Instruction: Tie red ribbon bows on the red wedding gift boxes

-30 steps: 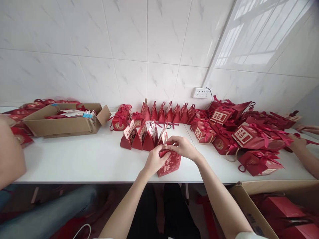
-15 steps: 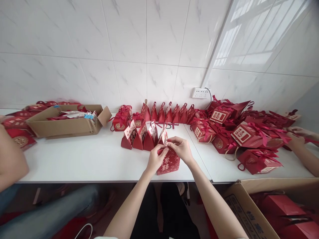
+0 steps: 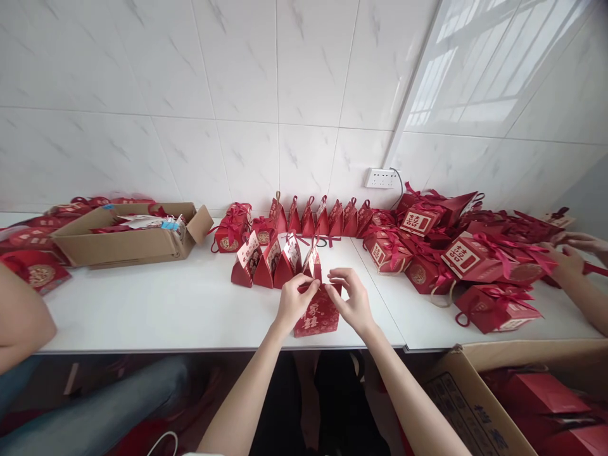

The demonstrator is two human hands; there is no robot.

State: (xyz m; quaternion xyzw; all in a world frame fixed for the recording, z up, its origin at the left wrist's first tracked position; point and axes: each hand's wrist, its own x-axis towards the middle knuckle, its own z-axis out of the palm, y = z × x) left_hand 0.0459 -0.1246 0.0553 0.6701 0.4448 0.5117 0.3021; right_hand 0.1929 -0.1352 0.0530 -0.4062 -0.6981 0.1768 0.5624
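A red folded gift box [image 3: 317, 316] with gold lettering stands near the front edge of the white table. My left hand [image 3: 295, 299] pinches its top left edge between thumb and fingertips. At the top right edge my right hand [image 3: 352, 301] has its fingers apart; its thumb is at or very close to the box. Just behind is a short row of red tent-shaped boxes [image 3: 285, 269], several with pale photo cards [image 3: 273, 256] on their slanted sides.
More tent-shaped boxes [image 3: 322, 218] line the wall. A cardboard box [image 3: 123, 250] with cards stands left. Ribboned red boxes [image 3: 479, 256] pile up right, by a co-worker's hands [image 3: 572, 256]. A carton [image 3: 463, 386] sits at lower right. Another person's arm [image 3: 23, 316] reaches in left.
My right hand has come away from my left and moved right, its fingers opening. The left hand keeps its pinch at the box top. The box has shifted slightly left.
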